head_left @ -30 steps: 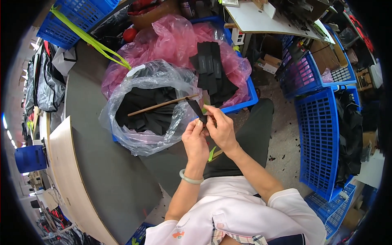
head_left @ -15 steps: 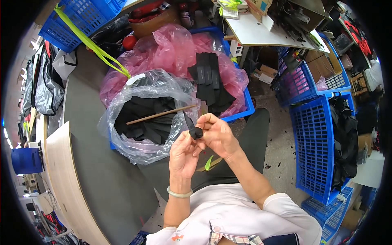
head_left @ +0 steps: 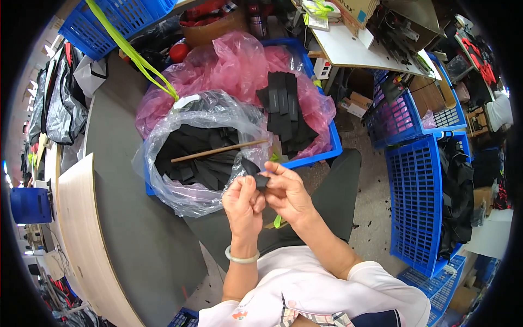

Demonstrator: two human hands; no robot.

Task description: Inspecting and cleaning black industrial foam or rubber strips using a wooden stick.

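Note:
A black fabric strip (head_left: 250,168) is held up over my lap between both hands. My left hand (head_left: 243,203) pinches its lower end, with the fingers curled in. My right hand (head_left: 287,194) grips the strip's right side between thumb and fingers. Just beyond them, a clear plastic bag (head_left: 188,204) stands with its mouth wide, full of black fabric pieces (head_left: 201,169). Across the bag's opening lies a thin wooden stick (head_left: 218,150). More black strips (head_left: 282,103) are stacked on pink plastic film (head_left: 231,62), to the right of the bag.
A blue crate (head_left: 327,155) surrounds the pink film. Blue baskets (head_left: 417,201) with black material stand at the right. A grey surface (head_left: 136,218) and a wooden board (head_left: 79,218) lie to the left. A white table (head_left: 354,49) juts in at the far right.
The black strip was bunched into a small knot-like roll and now looks flatter and more spread out. My left fingers have curled in more. The whole view has shifted slightly.

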